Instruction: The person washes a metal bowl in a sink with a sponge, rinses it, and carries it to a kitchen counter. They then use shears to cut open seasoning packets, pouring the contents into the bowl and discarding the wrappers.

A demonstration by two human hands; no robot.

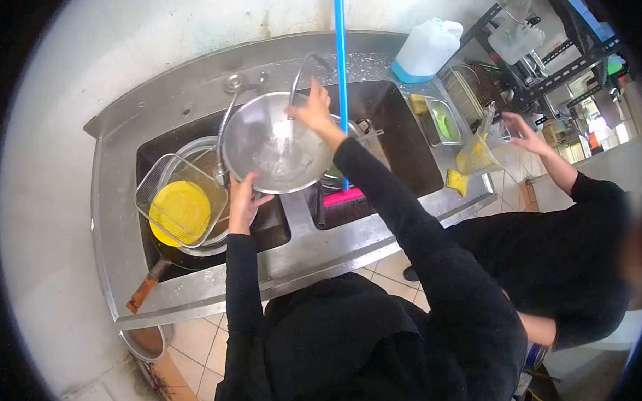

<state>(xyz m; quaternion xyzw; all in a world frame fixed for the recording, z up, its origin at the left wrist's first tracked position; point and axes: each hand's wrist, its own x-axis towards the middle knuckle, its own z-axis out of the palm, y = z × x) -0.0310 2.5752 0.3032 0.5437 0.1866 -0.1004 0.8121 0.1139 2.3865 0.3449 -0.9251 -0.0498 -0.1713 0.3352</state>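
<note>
A wide stainless steel bowl (266,152) is held tilted above the divide between the two sink basins. My left hand (243,201) grips its lower rim, thumb over the edge. At the bowl's far side, my right hand (317,114) has its fingertips on the end of a thin curved faucet spout (297,79); some of its fingers point upward. A bright patch, looking like water, shows inside the bowl below the spout. Left of my left hand, a wire mesh basket (152,184) and a yellow round item (180,211) lie over a metal basin in the left sink.
A blue pole (341,38) with a pink end (342,197) stands in the right sink. A wooden-handled pan (148,288) overhangs the front edge. A jug of blue liquid (426,52), a steel tray (442,123) and a yellow sponge (457,182) sit rightward, near another person (546,237).
</note>
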